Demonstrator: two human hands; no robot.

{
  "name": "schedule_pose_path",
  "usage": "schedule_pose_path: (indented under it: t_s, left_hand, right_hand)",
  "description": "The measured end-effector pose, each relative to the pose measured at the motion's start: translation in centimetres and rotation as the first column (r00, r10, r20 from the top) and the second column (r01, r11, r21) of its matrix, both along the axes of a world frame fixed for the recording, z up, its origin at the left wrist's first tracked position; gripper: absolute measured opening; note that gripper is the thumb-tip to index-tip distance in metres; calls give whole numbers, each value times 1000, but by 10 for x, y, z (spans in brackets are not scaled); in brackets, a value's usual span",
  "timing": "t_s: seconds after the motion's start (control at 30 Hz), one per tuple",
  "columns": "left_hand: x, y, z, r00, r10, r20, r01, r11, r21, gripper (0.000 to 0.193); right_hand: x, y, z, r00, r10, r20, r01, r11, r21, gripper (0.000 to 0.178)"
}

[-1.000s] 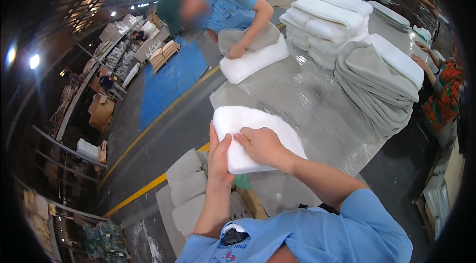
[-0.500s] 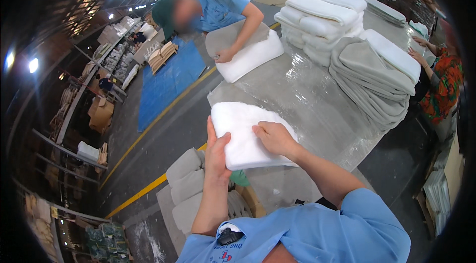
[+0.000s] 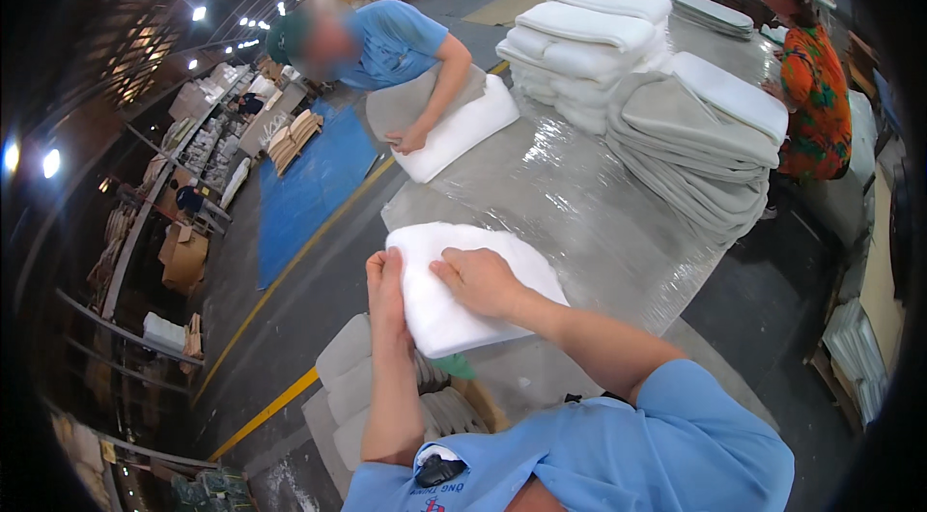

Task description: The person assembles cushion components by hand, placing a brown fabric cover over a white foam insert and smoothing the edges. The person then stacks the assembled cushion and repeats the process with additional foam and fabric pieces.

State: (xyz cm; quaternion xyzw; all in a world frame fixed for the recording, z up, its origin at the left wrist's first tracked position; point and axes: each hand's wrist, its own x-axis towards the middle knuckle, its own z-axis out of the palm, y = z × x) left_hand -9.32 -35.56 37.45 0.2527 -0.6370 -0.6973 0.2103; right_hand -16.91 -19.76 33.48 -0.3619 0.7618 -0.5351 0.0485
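Note:
A thick, soft white cushion pad (image 3: 512, 263) is held in front of me, over the near left corner of the plastic-covered table (image 3: 541, 193). My left hand (image 3: 388, 292) grips its left edge, thumb against the side and the other fingers partly hidden. My right hand (image 3: 475, 280) lies across the top of the pad, thumb toward its left edge, fingers curled and partly out of sight against it. Grey cushion covers (image 3: 700, 150) lie piled at the right of the table. Behind them rises a stack of white pads (image 3: 589, 39).
A co-worker in a blue shirt (image 3: 391, 39) bends over a white pad (image 3: 463, 130) and a grey cover at the far left edge. Another person in a patterned shirt (image 3: 816, 97) stands at the right. Finished-looking grey cushions (image 3: 348, 382) are stacked below my left arm.
Both hands and the pad sit slightly lower and further left in view. My right hand has shifted nearer the pad's left edge. The person at the right now stands more upright.

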Motion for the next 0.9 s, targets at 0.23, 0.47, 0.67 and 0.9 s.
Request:
schedule_pose_path:
  t_s: [0.23, 0.47, 0.67, 0.9]
  left_hand:
    - [-14, 14, 4, 987, -89, -134, 89, 996, -1, 54]
    - [9, -4, 5, 981, -154, -117, 164, 982, 88, 55]
    - [-1, 11, 10, 987, -138, -80, 139, 990, 4, 45]
    - [-7, -57, -23, 982, -116, -150, 115, 993, -18, 34]
  right_hand:
    - [-6, 7, -23, 990, -118, 73, 112, 990, 88, 41]
    - [-7, 15, -51, 983, -72, 172, 60, 995, 74, 43]
    - [-21, -21, 20, 998, -55, 20, 52, 989, 137, 52]
    - [-7, -37, 1, 995, 6, -97, -12, 998, -55, 46]
